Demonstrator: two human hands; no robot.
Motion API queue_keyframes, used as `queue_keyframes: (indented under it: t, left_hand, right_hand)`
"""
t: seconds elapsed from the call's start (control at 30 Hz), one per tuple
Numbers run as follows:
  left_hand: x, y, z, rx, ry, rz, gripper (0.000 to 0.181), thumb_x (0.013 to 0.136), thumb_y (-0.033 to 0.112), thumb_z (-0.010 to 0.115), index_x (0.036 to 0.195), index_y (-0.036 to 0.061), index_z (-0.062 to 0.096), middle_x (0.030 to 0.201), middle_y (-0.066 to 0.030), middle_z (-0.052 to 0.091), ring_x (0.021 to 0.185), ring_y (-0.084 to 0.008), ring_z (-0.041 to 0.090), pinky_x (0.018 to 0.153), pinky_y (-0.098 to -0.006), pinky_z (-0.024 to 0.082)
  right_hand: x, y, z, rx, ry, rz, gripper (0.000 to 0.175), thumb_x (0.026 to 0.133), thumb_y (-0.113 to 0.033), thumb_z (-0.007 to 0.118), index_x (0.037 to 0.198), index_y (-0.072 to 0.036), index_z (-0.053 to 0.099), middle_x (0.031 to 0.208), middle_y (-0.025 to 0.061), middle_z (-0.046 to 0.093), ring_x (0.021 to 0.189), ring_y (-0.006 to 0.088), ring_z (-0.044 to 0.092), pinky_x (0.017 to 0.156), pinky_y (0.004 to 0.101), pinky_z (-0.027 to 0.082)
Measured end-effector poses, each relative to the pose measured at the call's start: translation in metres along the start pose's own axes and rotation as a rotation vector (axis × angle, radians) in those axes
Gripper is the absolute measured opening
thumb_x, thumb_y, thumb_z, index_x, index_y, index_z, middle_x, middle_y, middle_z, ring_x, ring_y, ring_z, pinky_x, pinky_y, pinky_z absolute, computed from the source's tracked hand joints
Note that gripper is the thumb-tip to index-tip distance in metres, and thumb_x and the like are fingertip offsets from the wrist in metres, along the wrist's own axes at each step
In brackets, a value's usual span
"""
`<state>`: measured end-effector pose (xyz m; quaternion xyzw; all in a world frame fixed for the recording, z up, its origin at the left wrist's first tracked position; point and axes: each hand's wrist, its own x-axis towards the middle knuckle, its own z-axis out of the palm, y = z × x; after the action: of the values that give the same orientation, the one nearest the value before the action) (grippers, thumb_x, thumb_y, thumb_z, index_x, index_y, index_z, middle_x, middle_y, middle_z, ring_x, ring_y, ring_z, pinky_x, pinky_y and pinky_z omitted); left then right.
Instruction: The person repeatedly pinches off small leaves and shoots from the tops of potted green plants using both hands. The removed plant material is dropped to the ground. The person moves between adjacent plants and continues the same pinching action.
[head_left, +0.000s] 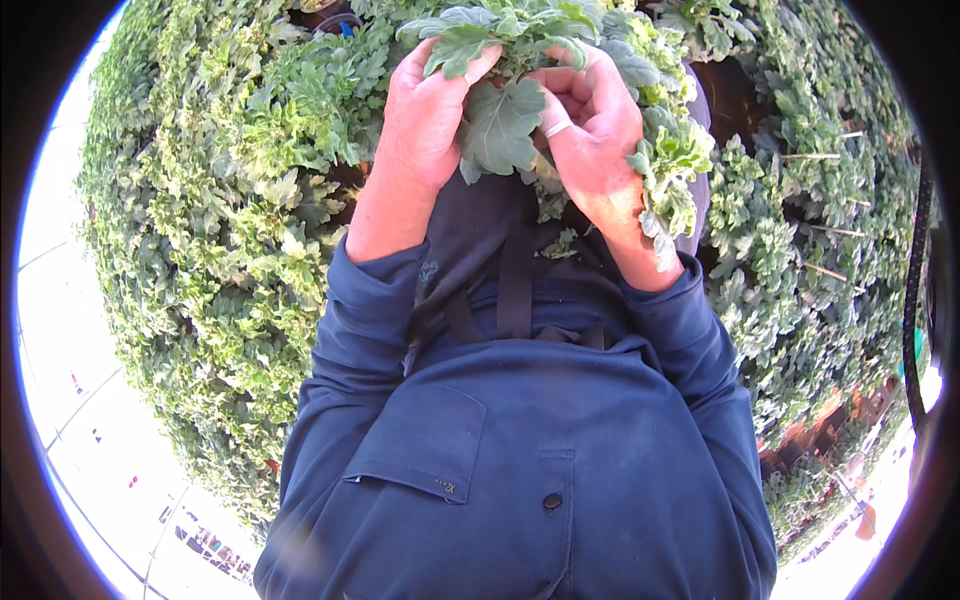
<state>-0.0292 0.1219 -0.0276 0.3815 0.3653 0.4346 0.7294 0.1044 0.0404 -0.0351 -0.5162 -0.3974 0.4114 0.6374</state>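
A leafy potted plant, its lobed leaves like a chrysanthemum's, stands at the top middle, and a broad leaf (501, 126) of it hangs between my hands. My left hand (426, 112) is at the plant's one side, thumb and fingers closed on foliage, with a white band on the thumb. Across from it, my right hand (592, 124) reaches under the upper leaves (517, 30) with curled fingers; a white band circles its thumb too. Leaves cover the fingertips of both hands, so what the right fingers touch is hidden. More leaf shoots (675, 169) lie against the right wrist.
Dense rows of similar plants (225, 225) spread on the left, and others (795, 300) on the right, where several thin sticks (811, 156) stand among the leaves. A dark gap (735, 97) opens at the upper right. A dark cable or hose (913, 300) runs down the right edge.
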Motion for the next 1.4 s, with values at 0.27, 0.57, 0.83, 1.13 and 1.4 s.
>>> queue_keyframes:
  t: [0.27,0.57,0.83,1.13,1.4]
  left_hand:
    - [0.0,0.002,0.001,-0.026,0.057,-0.019,0.04,0.088,0.01,0.079,0.123,0.0022,0.063,0.106,-0.0061,0.071,0.091,-0.0147,0.068,0.079,-0.031,0.057]
    - [0.003,0.003,0.001,0.046,0.027,-0.034,0.028,0.093,0.009,0.07,0.12,0.0019,0.065,0.109,-0.0069,0.071,0.096,-0.0175,0.069,0.083,-0.0333,0.057]
    - [-0.001,-0.003,0.003,0.043,0.081,0.002,0.028,0.092,0.009,0.073,0.118,0.0026,0.066,0.108,-0.0059,0.071,0.093,-0.0165,0.068,0.081,-0.0333,0.057]
    - [0.0,0.0,-0.002,0.014,-0.059,-0.007,0.025,0.087,0.003,0.075,0.111,0.0043,0.068,0.102,-0.0019,0.07,0.092,-0.0132,0.066,0.082,-0.0318,0.055]
    - [0.003,-0.001,-0.008,0.096,-0.167,0.097,0.025,0.089,0.0,0.072,0.113,0.004,0.068,0.107,-0.0024,0.071,0.097,-0.0134,0.067,0.086,-0.0319,0.054]
  right_hand:
    - [0.0,0.002,-0.003,-0.184,-0.061,0.025,0.024,0.099,-0.002,0.059,0.123,-0.001,0.062,0.102,0.0023,0.071,0.081,0.0045,0.064,0.065,0.0202,0.051]
    - [0.008,0.004,-0.005,-0.117,-0.028,-0.023,0.027,0.091,0.002,0.063,0.118,0.001,0.061,0.093,0.0085,0.071,0.081,0.0108,0.068,0.073,0.0275,0.057]
    - [0.008,0.006,-0.001,-0.142,0.016,0.003,0.018,0.089,0.004,0.062,0.106,0.001,0.066,0.088,0.0084,0.072,0.077,0.0127,0.069,0.072,0.0288,0.057]
    - [0.004,0.005,-0.002,-0.076,-0.011,-0.005,0.018,0.096,0.004,0.061,0.114,0.001,0.063,0.099,0.0056,0.072,0.086,0.0088,0.068,0.074,0.0234,0.054]
    - [0.008,0.005,-0.006,-0.106,-0.029,0.019,0.024,0.098,0.0,0.063,0.122,0.001,0.061,0.105,0.0072,0.071,0.093,0.0116,0.068,0.081,0.0262,0.056]
